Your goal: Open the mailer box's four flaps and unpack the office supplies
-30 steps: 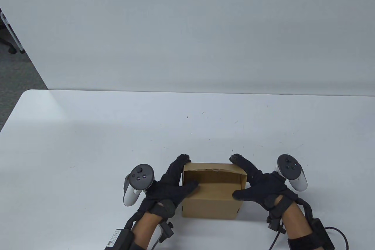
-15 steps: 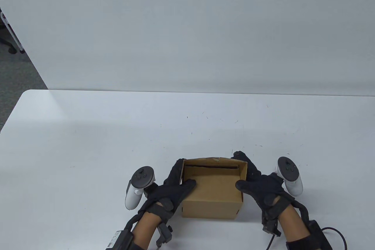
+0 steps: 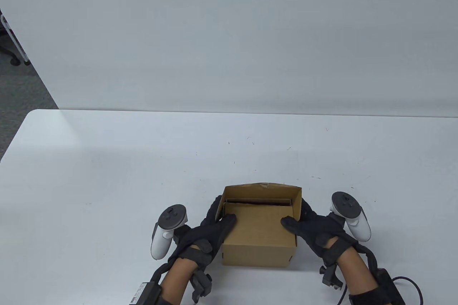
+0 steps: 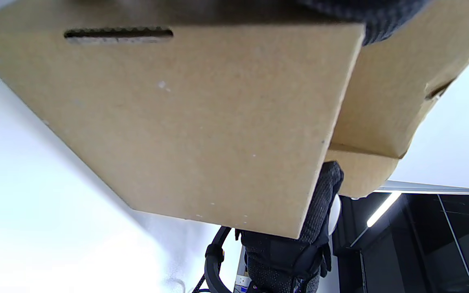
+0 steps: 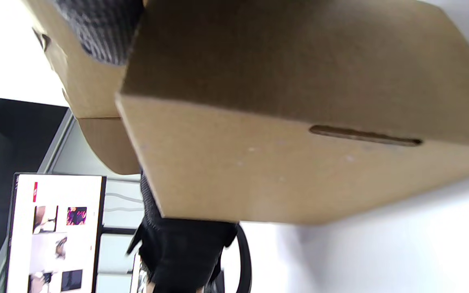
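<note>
Currently, step: lid flap is being raised.
Mailer box point(image 3: 258, 233): set on worktop point(image 3: 107, 176), near front edge.
Left hand point(image 3: 211, 231): clamped on left wall.
Right hand point(image 3: 315, 233): clamped on right wall.
Advice: base is best kept steadied while flaps are folded outward.

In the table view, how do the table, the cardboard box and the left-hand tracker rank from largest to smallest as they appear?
1. table
2. cardboard box
3. left-hand tracker
The differences in apparent size are plain, so the order is sure.
</note>
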A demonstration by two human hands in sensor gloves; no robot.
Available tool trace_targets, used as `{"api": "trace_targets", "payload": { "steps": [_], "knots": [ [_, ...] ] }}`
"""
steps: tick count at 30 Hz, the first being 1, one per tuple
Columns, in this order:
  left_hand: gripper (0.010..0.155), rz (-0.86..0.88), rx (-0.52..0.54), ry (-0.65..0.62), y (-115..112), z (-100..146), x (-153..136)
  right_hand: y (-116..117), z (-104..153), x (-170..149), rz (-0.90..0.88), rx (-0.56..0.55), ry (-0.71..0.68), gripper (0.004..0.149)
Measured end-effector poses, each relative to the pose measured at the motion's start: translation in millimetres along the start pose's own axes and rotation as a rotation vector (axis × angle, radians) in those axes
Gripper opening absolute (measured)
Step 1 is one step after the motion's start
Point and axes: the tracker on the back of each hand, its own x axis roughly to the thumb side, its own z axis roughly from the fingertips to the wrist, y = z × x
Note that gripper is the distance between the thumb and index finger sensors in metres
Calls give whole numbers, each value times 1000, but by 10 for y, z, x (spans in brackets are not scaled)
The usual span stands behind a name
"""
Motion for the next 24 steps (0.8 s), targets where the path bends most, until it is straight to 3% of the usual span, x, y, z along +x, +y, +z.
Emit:
{"api": "trace_targets", "payload": {
  "steps": [3, 6, 19, 24],
  "knots": [
    [88, 0, -9, 57, 4, 32, 18, 19, 35, 0, 10, -27, 133, 88],
    [88, -18, -4, 74, 6, 43, 37, 22, 68, -52, -98, 47, 214, 92],
    [89, -68, -26, -17, 26, 11, 33, 7, 41, -28, -39, 17, 106, 87],
    [87, -114, -11, -125, 37, -17, 63, 10, 34, 43, -4, -11, 3, 85]
  ]
}}
